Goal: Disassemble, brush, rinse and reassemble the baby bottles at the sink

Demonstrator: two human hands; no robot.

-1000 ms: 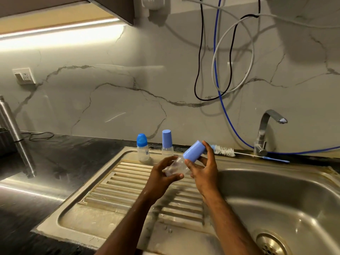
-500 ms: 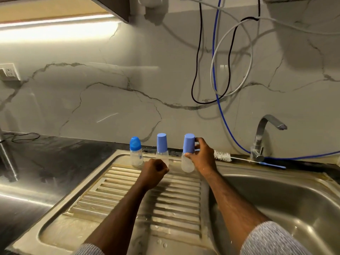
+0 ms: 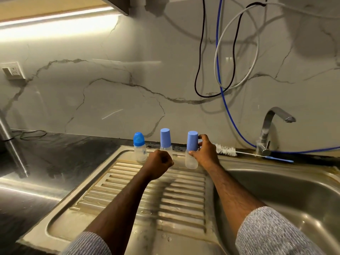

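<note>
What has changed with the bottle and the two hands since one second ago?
The capped bottle, held tilted in both hands over the drainboard a second ago, now stands upright at the back, third in the row. The left hand let it go and is a closed fist holding nothing. The right hand still grips it. The other two bottles and the brush stayed in place.

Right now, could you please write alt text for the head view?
The right hand grips a blue-capped baby bottle standing on the sink drainboard beside two others, while the left hand is a fist.
</note>
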